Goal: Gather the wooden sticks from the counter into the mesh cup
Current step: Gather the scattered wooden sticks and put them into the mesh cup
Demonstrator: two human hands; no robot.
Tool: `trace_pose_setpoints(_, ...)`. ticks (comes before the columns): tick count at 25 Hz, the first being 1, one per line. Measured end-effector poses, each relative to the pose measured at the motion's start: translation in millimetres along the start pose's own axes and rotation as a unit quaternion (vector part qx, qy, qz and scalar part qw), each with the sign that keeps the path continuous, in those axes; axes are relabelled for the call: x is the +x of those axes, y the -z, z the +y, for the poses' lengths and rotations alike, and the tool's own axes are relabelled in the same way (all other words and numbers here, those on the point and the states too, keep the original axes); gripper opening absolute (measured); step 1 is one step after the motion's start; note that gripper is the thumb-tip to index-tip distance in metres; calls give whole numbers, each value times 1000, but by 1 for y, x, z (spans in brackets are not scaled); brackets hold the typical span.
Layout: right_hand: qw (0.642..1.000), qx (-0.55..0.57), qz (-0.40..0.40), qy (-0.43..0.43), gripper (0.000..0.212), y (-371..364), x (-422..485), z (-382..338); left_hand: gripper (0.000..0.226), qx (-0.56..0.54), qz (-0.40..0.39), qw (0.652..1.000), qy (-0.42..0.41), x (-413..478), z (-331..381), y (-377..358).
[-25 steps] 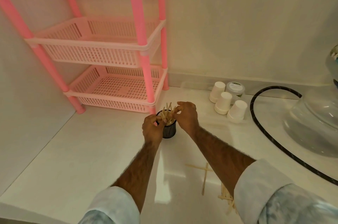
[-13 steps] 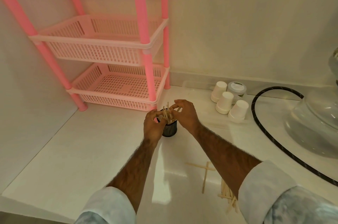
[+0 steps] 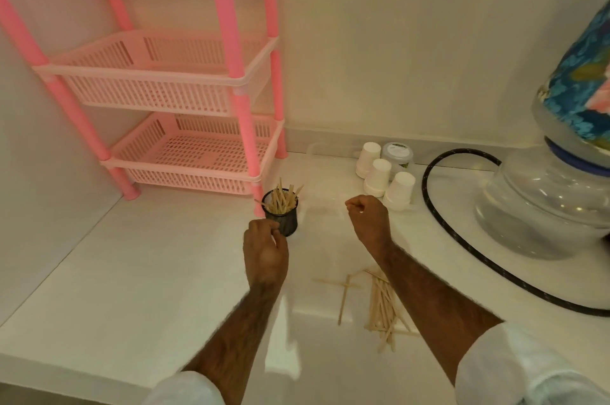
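Plainly, wooden sticks [image 3: 280, 201] fill the mesh cup [image 3: 288, 224]; left hand [image 3: 265, 251] and right hand [image 3: 368, 218]: fingers curled, grasping nothing.

You faced a white counter [image 3: 132, 272] tucked into a corner of plain cream walls [image 3: 396, 41]; a pink plastic rack [image 3: 242, 114] stood at its back left, under warm light.

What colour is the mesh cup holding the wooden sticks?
The mesh cup is black, shown best in the head view.
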State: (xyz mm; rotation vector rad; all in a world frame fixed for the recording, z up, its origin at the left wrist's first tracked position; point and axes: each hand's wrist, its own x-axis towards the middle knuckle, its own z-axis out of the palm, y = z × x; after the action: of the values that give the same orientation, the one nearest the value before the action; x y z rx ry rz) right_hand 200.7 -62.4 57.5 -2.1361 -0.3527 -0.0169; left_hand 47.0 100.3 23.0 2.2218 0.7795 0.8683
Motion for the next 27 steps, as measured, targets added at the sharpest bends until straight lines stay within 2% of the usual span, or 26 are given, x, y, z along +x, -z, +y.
trace_pose_setpoints(2,999,-40,11,-35,17,32,-18,29,13,31,-89,995,9,-31,7,-12)
trace_pose_setpoints(5,985,-144,27,-94,21,85,-49,78,28,124,-201,972,-10,-76,18,-31)
trace_pose_setpoints(9,942,-282,-4,-182,30,149,-92,129,42,185,-250,950,-36,-106,32,-45)
trace_pose_setpoints(13,929,-288,-17,-230,22,178,-122,151,40,267,-274,920,-91,-112,36,-50)
trace_pose_setpoints(19,918,-332,-33,-213,23,169,-147,143,26,280,-273,912,-123,-125,51,-42)
trace_pose_setpoints(23,909,-385,-84,-132,22,143,-154,130,30,244,-312,915,-81,-130,62,-39)
trace_pose_setpoints(27,911,-385,-130,-72,21,113,-157,116,39,202,-349,914,-38,-134,73,-41)
